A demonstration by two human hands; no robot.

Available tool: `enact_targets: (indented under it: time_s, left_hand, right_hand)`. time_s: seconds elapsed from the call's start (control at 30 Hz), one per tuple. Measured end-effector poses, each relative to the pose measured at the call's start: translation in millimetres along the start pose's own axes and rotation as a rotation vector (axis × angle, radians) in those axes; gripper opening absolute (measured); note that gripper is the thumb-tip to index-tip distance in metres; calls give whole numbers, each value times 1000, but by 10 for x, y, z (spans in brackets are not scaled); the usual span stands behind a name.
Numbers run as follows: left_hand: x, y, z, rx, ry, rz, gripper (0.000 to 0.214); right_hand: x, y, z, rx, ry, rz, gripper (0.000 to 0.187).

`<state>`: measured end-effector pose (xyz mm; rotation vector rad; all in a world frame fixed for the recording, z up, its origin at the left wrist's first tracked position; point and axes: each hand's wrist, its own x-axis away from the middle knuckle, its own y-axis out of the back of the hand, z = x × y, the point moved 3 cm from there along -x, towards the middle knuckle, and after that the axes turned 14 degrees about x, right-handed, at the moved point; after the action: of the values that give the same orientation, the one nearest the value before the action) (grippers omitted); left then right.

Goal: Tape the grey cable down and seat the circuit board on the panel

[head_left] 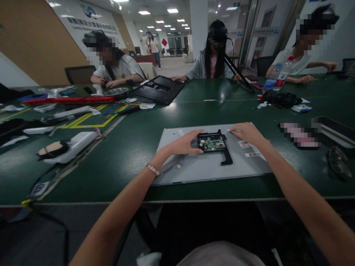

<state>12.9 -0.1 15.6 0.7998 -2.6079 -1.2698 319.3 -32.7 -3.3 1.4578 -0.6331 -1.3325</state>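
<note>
A grey flat panel [191, 173], like the back of a display, lies on the green table in front of me. On it sits a black plastic bracket [227, 157] around a green circuit board [215, 145]. My left hand [185, 143] grips the bracket's left side, thumb at the near edge and fingers at the far edge. Just right of the bracket, my right hand [248, 133] is closed in a pinch over the panel; a tiny pale bit shows at the fingertips, too small to name. White labels [252, 154] are stuck on the panel beneath that hand.
At the left lie a white device [74, 147], cables and a red strip [74, 100]. Across the table a person holds a black cover [159, 89]; two others sit at either side. Bottles [281, 75], a phone [338, 131] and glasses [338, 162] are on the right.
</note>
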Motion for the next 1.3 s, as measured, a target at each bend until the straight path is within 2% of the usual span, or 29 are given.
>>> enact_targets:
  time_s: [0.17,0.33,0.53,0.87,0.97,1.07,1.13,1.2,1.3]
  left_hand:
    - [-10,-6,1,-33,-40,-11,91]
    - [-9,-16,20,-31,-44,-21,91]
    - [0,-19,26,-38,-27,-21,90]
    - [4,20,-6,-52,-30,-17,93]
    - [5,164,25,-54,8,-161,75]
    - [28,365,186,-38,92,-451,51]
    - [55,465,348,-50,163,-590,44]
    - [81,519,510,-86,243,-639,37]
    - [112,531,670,-149,320,-601,35]
  right_hand:
    - [-168,5,282,9,14,-113,23]
    - [-329,-152,545,11,133,-32,22]
    - [-346,-281,562,-36,134,14,21]
    - [-356,-321,531,-93,105,31,20]
    - [-325,-291,525,-137,91,-4,22]
    - [-281,-226,507,-191,44,-68,25]
    - [-249,-171,495,-218,3,-116,25]
    - [-217,-123,488,-212,-40,-150,25]
    - [-176,-78,482,-161,-104,-188,26]
